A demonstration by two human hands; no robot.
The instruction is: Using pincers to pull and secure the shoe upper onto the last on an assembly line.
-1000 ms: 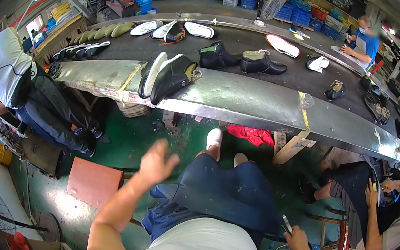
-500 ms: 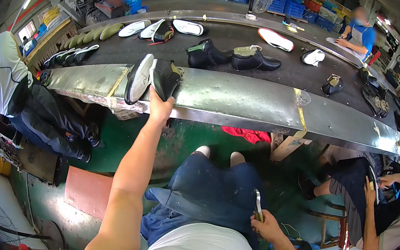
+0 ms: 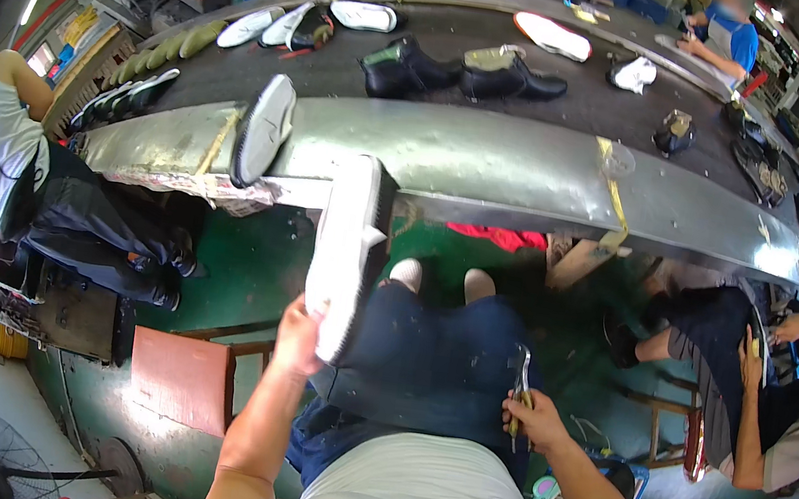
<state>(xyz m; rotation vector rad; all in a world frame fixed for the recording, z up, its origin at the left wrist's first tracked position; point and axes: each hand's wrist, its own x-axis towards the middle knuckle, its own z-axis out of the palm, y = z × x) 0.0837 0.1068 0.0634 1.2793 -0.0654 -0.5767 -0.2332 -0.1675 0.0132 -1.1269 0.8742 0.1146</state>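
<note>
My left hand (image 3: 300, 335) is closed round the near end of a black shoe (image 3: 344, 252), lifted over my lap. Its white underside is turned toward me and its far end overlaps the metal ledge. On that ledge (image 3: 452, 161) a second shoe (image 3: 264, 131) leans on its side, pale sole outward. Low beside my right thigh, my right hand (image 3: 538, 421) grips a pair of pliers (image 3: 524, 372) by their yellowish handles, jaws pointing up and away.
Along the dark conveyor belt (image 3: 320, 88) lie black boots (image 3: 408, 71), white-soled shoes and several green pieces. A person stands at the left (image 3: 2, 127); another sits at the right (image 3: 763, 398) near a wooden stool (image 3: 674, 427). A brownish-red board (image 3: 181, 377) is at lower left.
My left hand has drawn the black shoe off the ledge toward my lap, sole now facing me. The other shoe stays on the ledge. My right hand still grips the pliers.
</note>
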